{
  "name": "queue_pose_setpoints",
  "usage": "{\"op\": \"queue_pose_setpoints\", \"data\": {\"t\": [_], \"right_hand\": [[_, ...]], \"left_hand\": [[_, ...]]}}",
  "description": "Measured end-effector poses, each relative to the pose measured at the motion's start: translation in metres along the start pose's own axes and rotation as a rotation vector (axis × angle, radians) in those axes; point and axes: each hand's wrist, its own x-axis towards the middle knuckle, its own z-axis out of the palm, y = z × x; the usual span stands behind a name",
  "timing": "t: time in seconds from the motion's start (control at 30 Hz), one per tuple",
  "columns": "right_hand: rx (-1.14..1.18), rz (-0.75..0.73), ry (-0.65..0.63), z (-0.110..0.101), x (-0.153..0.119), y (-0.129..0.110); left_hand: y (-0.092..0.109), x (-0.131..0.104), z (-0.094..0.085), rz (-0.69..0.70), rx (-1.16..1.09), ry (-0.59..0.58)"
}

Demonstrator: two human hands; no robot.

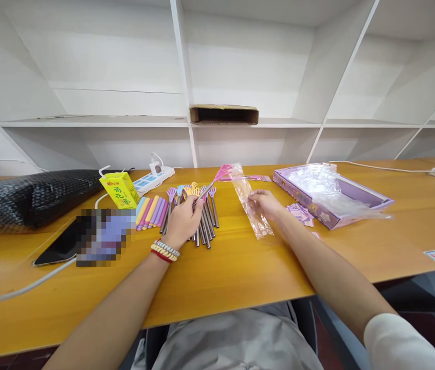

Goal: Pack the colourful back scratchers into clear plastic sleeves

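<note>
Wooden table (236,280) crossed mid-frame; at centre, your left hand (184,221) clamped its fingers on a pink back scratcher (216,180); your right hand's (267,203) fingers pinched a clear bag (242,189).

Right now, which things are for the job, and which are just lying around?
Likely for the job: pink-headed stick in the left hand, clear sleeve in the right hand, clawed sticks, purple box.

Likely just lying about: yellow carton, power strip, black wrapped bundle.

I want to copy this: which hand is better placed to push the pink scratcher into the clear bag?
Probably the left hand: it grips the scratcher, whose pink head is near the bag's far end. The right hand holds the bag.
</note>
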Motion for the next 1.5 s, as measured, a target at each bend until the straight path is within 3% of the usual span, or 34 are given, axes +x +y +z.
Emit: {"op": "queue_pose_setpoints", "data": {"t": [0.1, 0.17, 0.23, 0.33, 0.4, 0.5, 0.57, 0.67, 0.83, 0.97, 1.07, 1.2, 1.37, 1.5], "right_hand": [[-0.115, 0.0, -0.016, 0.003, 0.003, 0.022], [-0.31, -0.083, 0.031, 0.005, 0.003, 0.028], [-0.566, -0.226, 0.068, 0.007, 0.0, 0.028], [-0.879, -0.425, 0.002, 0.011, -0.006, 0.027], [-1.009, -0.465, -0.032, 0.013, -0.011, 0.026], [-1.067, -0.462, 0.023, 0.017, -0.017, 0.024], [-0.987, -0.505, 0.016, 0.019, -0.021, 0.021], [-0.677, -0.51, -0.104, 0.024, -0.023, 0.014], [-0.204, -0.336, -0.298, 0.026, -0.023, 0.013], [0.055, -0.222, -0.409, 0.026, -0.025, 0.013], [0.27, -0.21, -0.379, 0.025, -0.027, 0.006], [0.423, -0.231, -0.172, 0.017, -0.025, -0.006], [0.124, -0.067, -0.117, 0.002, -0.022, -0.01], [-0.588, -0.256, -0.007, 0.0, -0.023, -0.006]], "left_hand": [[0.002, -0.001, 0.001, 0.008, -0.086, 0.003], [0.004, -0.001, 0.002, 0.012, -0.117, 0.003], [0.006, -0.002, 0.002, 0.015, -0.114, -0.015], [0.007, -0.003, 0.001, 0.049, -0.063, -0.057], [0.008, -0.003, 0.001, 0.084, -0.013, -0.071], [0.011, -0.004, 0.001, 0.124, 0.017, -0.085], [0.013, -0.005, 0.001, 0.143, 0.008, -0.108], [0.017, -0.007, 0.0, 0.202, -0.001, -0.181], [0.023, -0.011, 0.001, 0.408, -0.017, -0.345], [0.027, -0.014, 0.002, 0.445, -0.004, -0.369], [0.031, -0.016, 0.003, 0.428, -0.025, -0.323], [0.034, -0.017, 0.004, 0.434, -0.009, -0.265], [0.029, -0.019, 0.009, 0.548, 0.059, -0.353], [0.02, -0.019, 0.015, 0.556, 0.102, -0.405]]}}
